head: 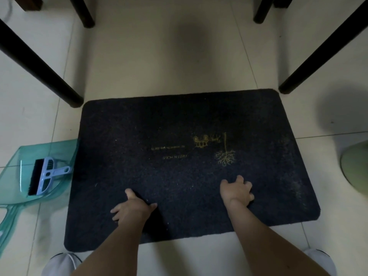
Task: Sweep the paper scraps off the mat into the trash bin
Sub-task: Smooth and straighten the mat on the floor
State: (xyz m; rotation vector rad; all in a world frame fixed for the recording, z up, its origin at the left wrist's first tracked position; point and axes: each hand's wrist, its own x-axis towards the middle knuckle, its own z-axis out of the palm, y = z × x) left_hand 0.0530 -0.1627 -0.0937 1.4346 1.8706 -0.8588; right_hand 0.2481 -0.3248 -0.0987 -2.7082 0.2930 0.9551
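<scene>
1. Dustpan at nine o'clock holds the brush; its handle is cut off by the frame.
2. Left hand rests on the mat, fingers apart; pressing risks grinding specks into the pile.
3. Right hand, fingers loosely curled, clamps nothing.
4. Paper scraps: only faint specks discernible; possibly missed.
5. Green object at three o'clock, cropped; perhaps the trash bin.

floor: pale tiles | furniture: dark legs | light: dim

Head view, steeply down over mat.
</scene>
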